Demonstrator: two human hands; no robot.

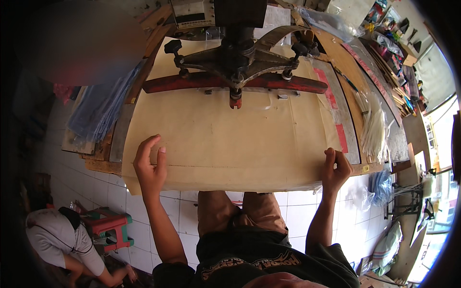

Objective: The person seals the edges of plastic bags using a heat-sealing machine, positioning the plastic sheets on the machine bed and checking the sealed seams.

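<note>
A wide tan sheet (230, 149) covers the worktable before me, and its near edge hangs slightly over the front. My left hand (150, 165) is at the sheet's left front corner, thumb and fingers apart, with nothing between them. At the right front edge is my right hand (337, 169), its fingers curled in; whatever they hold, if anything, is hidden. Across the far part of the sheet runs a long red bar (192, 82), fixed under a dark metal press head (237, 60) with black knobs. Small metal pieces (283, 97) lie just in front of the bar.
Clear plastic sheets (103, 103) are stacked at the left; a bundle of pale strips (370, 125) lies at the right. Red tape (340, 137) marks the table's right side. On the tiled floor at lower left, a person (67, 240) bends beside a red and green stool (110, 228).
</note>
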